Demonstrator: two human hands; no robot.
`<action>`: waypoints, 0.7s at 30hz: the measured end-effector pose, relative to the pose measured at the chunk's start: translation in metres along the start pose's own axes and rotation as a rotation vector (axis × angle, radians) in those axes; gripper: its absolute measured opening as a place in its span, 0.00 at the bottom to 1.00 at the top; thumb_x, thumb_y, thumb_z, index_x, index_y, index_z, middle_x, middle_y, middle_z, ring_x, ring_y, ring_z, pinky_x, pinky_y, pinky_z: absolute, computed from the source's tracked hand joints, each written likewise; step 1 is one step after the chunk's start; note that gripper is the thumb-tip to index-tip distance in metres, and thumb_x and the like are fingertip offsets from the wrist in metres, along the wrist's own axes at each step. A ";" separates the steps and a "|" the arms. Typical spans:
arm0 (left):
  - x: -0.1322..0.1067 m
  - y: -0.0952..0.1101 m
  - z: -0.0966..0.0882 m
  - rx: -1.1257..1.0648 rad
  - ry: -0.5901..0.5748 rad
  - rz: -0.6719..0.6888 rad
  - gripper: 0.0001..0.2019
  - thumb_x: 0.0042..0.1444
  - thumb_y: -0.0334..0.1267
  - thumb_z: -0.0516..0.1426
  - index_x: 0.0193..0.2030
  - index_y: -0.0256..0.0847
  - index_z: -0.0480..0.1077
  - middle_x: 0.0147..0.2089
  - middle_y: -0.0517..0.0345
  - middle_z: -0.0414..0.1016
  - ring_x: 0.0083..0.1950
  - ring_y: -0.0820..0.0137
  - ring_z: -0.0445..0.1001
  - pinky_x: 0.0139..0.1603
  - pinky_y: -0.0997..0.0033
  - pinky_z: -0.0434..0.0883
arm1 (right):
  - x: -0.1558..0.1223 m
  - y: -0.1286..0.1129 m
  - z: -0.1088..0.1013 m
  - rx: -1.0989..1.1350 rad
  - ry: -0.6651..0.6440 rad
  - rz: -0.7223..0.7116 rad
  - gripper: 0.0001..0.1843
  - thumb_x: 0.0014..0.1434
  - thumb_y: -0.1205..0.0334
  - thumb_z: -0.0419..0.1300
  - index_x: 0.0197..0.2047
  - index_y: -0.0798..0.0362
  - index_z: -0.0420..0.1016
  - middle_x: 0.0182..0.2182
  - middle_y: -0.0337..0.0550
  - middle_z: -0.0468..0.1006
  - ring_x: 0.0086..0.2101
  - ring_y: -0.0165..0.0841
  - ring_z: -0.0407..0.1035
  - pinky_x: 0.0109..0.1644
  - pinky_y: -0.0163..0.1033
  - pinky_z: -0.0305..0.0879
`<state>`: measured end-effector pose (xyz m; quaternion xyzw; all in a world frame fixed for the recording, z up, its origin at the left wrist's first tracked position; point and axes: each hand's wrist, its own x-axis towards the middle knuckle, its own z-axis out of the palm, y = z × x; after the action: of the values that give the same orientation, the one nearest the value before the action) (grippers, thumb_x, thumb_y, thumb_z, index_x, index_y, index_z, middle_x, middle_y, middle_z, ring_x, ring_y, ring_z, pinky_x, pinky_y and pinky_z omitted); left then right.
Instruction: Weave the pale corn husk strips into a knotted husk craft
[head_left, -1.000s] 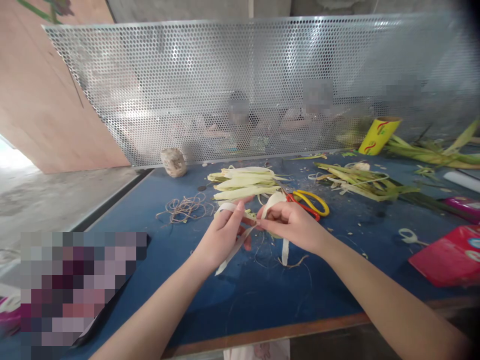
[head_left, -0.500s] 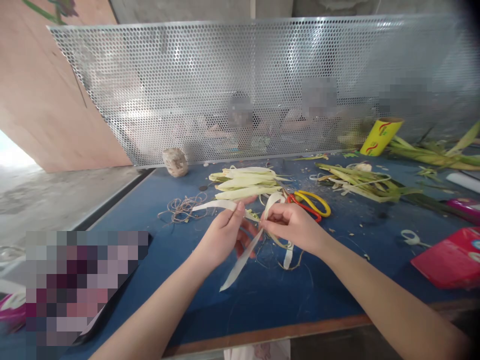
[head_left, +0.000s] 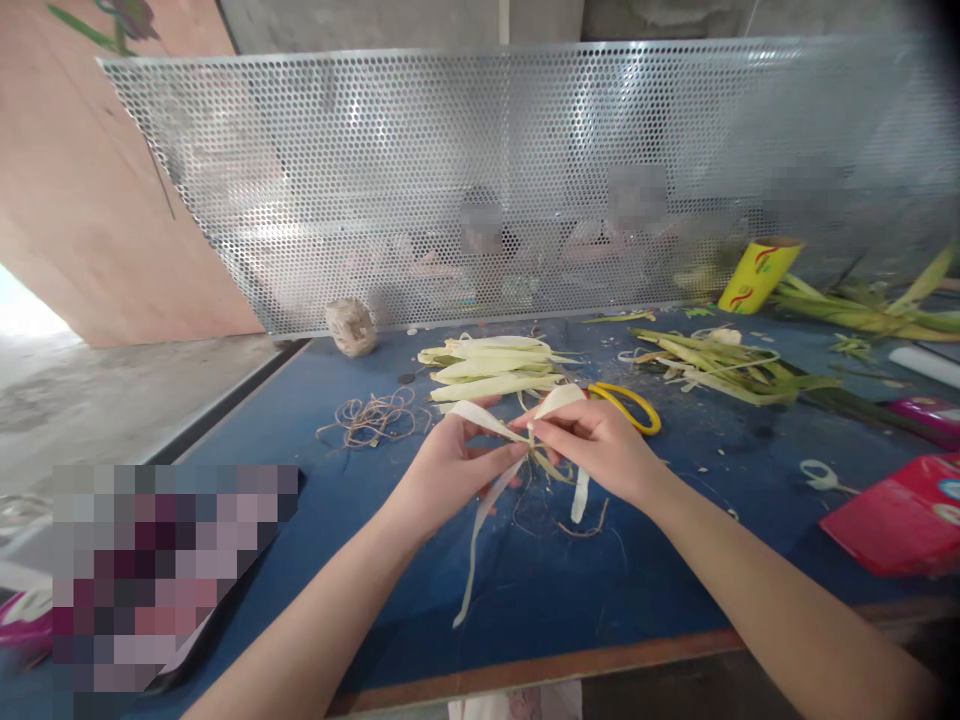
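Note:
Over the middle of the table, both hands work on a pale ribbon-like strip [head_left: 477, 545]. My left hand [head_left: 442, 470] pinches it with thumb and fingers where the pieces cross; one end hangs down and another part arches over the fingers. Close beside it, my right hand [head_left: 592, 445] is closed on the same strip, which bends in a loop above its fingers. A short pale end dangles below the right hand. Just beyond lie pale green corn husks [head_left: 495, 385] in a bunch. Scissors with a yellow handle [head_left: 637, 410] lie partly hidden behind my right hand.
Tangled brown twine [head_left: 371, 418] lies left on the blue table [head_left: 420, 610]. A screen-like device, blurred out, sits front left. More husks [head_left: 720, 365], a yellow tube [head_left: 761, 275] and a red packet [head_left: 896, 515] occupy the right. A perforated metal panel [head_left: 420, 150] bounds the back; people sit behind it.
My left hand has turned and moved right, bringing its thumb against the crossing near my right fingers. The strip's left part now arches over that hand, and its hanging end reaches lower.

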<state>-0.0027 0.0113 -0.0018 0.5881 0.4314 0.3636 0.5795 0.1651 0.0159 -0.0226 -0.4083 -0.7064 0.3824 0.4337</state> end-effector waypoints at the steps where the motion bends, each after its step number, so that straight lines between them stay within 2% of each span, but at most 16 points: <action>1: 0.000 -0.001 0.001 -0.010 0.022 0.041 0.31 0.43 0.35 0.62 0.55 0.40 0.56 0.37 0.55 0.71 0.27 0.73 0.71 0.13 0.81 0.63 | 0.000 0.000 0.001 0.004 -0.005 0.003 0.13 0.56 0.57 0.54 0.35 0.53 0.78 0.23 0.40 0.73 0.21 0.26 0.62 0.24 0.32 0.59; 6: 0.000 -0.002 0.005 -0.067 0.000 0.116 0.30 0.44 0.36 0.62 0.54 0.38 0.58 0.29 0.59 0.71 0.25 0.73 0.69 0.13 0.81 0.62 | -0.002 0.001 0.004 0.067 -0.066 -0.009 0.12 0.56 0.59 0.54 0.38 0.51 0.78 0.23 0.40 0.74 0.23 0.27 0.62 0.26 0.32 0.59; 9: -0.001 -0.001 0.005 -0.080 0.005 0.116 0.29 0.44 0.37 0.62 0.54 0.37 0.58 0.27 0.60 0.70 0.24 0.74 0.69 0.12 0.81 0.63 | -0.003 0.003 0.006 0.099 -0.033 0.011 0.13 0.56 0.58 0.55 0.38 0.52 0.78 0.23 0.40 0.73 0.22 0.26 0.61 0.25 0.32 0.58; 15: -0.002 0.000 0.003 -0.051 -0.023 0.011 0.28 0.43 0.35 0.62 0.51 0.34 0.59 0.27 0.59 0.71 0.23 0.76 0.68 0.12 0.82 0.63 | -0.003 0.002 0.009 0.057 -0.005 0.047 0.13 0.55 0.57 0.55 0.34 0.55 0.79 0.16 0.37 0.66 0.20 0.25 0.59 0.22 0.30 0.54; 18: -0.001 -0.002 0.003 -0.104 -0.097 -0.027 0.24 0.45 0.33 0.61 0.50 0.33 0.60 0.28 0.57 0.73 0.24 0.74 0.71 0.15 0.81 0.67 | -0.002 0.001 0.006 0.062 -0.030 0.048 0.13 0.56 0.57 0.54 0.31 0.55 0.77 0.18 0.37 0.67 0.20 0.25 0.61 0.24 0.30 0.58; 21: 0.000 -0.005 0.003 -0.220 -0.168 -0.112 0.19 0.48 0.30 0.60 0.47 0.34 0.63 0.27 0.55 0.74 0.28 0.71 0.76 0.18 0.82 0.69 | -0.001 -0.001 0.002 0.055 -0.001 0.054 0.14 0.57 0.57 0.52 0.28 0.54 0.74 0.19 0.37 0.68 0.20 0.25 0.63 0.25 0.31 0.61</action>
<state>0.0001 0.0100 -0.0074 0.5245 0.3709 0.3253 0.6939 0.1635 0.0146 -0.0226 -0.4149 -0.6844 0.4136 0.4340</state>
